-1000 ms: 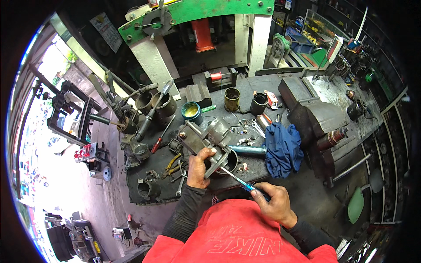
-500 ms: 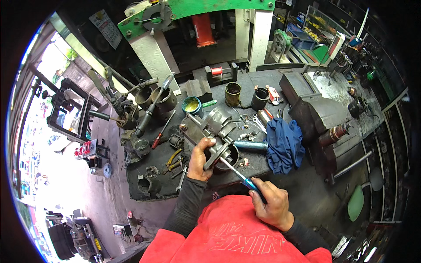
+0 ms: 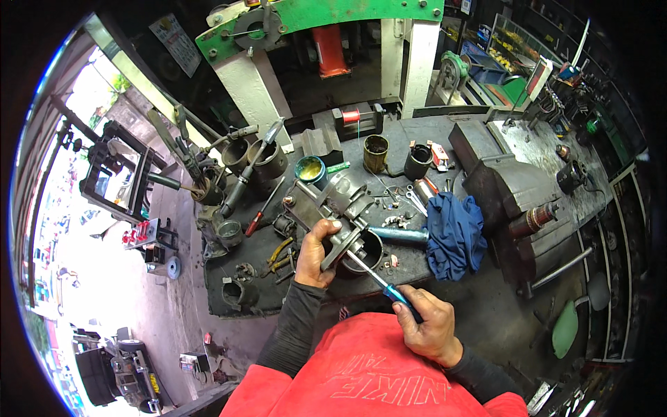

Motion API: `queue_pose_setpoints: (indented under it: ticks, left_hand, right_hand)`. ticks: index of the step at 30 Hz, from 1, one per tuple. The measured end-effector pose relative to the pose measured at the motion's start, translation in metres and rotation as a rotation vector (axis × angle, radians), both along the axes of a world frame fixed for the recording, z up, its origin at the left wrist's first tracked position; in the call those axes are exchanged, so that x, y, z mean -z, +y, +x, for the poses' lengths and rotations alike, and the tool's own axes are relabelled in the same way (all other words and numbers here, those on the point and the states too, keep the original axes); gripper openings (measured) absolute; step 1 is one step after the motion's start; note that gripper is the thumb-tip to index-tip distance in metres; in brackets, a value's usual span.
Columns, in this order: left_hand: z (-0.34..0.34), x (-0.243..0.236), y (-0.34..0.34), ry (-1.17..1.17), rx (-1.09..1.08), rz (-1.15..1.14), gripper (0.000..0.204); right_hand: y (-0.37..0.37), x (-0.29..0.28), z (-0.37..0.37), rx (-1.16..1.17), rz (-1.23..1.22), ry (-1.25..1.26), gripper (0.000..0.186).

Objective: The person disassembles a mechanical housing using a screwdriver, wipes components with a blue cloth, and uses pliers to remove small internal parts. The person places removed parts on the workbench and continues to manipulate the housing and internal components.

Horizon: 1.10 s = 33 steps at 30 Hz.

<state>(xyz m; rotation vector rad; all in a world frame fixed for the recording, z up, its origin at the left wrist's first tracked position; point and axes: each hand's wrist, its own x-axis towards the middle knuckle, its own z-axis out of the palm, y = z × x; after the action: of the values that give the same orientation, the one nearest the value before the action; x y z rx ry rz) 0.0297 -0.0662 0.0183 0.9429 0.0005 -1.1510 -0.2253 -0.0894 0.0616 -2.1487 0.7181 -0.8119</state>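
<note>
My left hand (image 3: 316, 254) is wrapped round the lower end of a grey metal assembly (image 3: 341, 195) with plates and cylindrical bosses, held over the bench. My right hand (image 3: 429, 326) grips the blue handle of a screwdriver (image 3: 403, 299); its long shaft reaches up-left to the assembly's lower end, where the exact tip contact is unclear. An open metal cylinder (image 3: 369, 260) sits beneath the part, partly hidden by it. Just right of that lies a long shiny tube (image 3: 399, 235), beside a crumpled blue cloth (image 3: 451, 236).
The dark workbench (image 3: 229, 306) carries several cans (image 3: 376, 154), a red-handled screwdriver (image 3: 253, 221), yellow-handled pliers (image 3: 276, 254) and wrenches (image 3: 415, 201). A large vise (image 3: 500, 194) stands at right. A green-and-white press frame (image 3: 244, 83) rises behind. A black frame (image 3: 114, 177) stands at left.
My left hand and the metal assembly have risen slightly in the picture since a second ago. My right hand has shifted a little leftward, still gripping the screwdriver.
</note>
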Motion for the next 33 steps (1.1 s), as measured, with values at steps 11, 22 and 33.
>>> queue_pose_setpoints:
  ticks: [11, 22, 33]
  left_hand:
    - [0.008, 0.003, 0.001, -0.008, -0.024, -0.004, 0.016]
    - [-0.009, 0.037, -0.001, -0.613, -0.091, 0.001, 0.036]
    - [-0.042, 0.098, -0.011, -1.326, 0.049, 0.093, 0.078]
  right_hand:
    - [-0.006, 0.004, 0.003, 0.000, 0.173, 0.069, 0.019]
    - [-0.084, 0.065, -0.039, 0.164, 0.449, 0.288, 0.028]
    - [-0.163, 0.149, 0.054, 0.076, -0.171, 0.215, 0.030]
